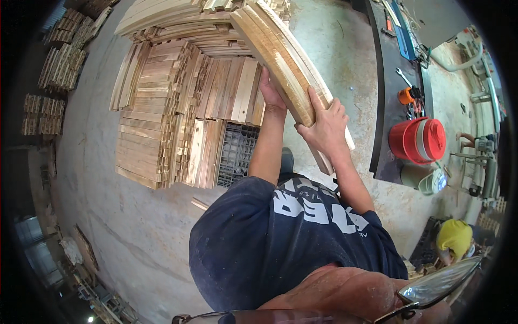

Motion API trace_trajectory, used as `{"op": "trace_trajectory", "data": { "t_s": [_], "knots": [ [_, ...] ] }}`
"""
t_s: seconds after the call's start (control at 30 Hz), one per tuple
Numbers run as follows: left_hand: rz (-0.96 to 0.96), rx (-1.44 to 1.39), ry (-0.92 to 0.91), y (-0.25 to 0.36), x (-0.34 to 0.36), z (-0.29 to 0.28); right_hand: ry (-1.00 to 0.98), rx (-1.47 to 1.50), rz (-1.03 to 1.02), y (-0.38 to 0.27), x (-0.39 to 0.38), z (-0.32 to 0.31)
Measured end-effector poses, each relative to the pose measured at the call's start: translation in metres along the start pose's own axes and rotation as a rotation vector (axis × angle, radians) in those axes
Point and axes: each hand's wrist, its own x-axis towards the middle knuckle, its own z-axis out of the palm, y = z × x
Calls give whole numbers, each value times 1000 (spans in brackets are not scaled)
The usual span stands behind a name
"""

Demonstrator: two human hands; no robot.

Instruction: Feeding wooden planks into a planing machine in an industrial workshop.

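Note:
Several long, slightly curved wooden slats [280, 59] are held together as a bundle, tilted in front of my body. My left hand [272, 94] grips their left edge, its fingers partly hidden by the wood. Lower down, my right hand [328, 125] is closed around the bundle, with fingers lying over the top faces. The bundle's far end reaches over the stacked timber, and its near end hangs close to my waist.
Neat stacks of wooden slats [141, 137] stand ahead-left, beside a black grid pallet [237, 148]. On the right, a dark table [384, 156] bears a red drink cooler [418, 140], a wrench [403, 75] and an orange tool [407, 96]. A person in yellow [454, 237] bends at lower right.

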Motion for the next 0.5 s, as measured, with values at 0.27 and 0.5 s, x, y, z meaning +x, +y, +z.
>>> {"op": "trace_trajectory", "data": {
  "t_s": [0.27, 0.5],
  "knots": [
    [53, -88, -94, -16, 130, -13, 169, -215, -200, 20, 119, 17],
    [21, 57, -13, -35, 251, 9, 199, -503, -382, 25, 248, 8]
  ]
}}
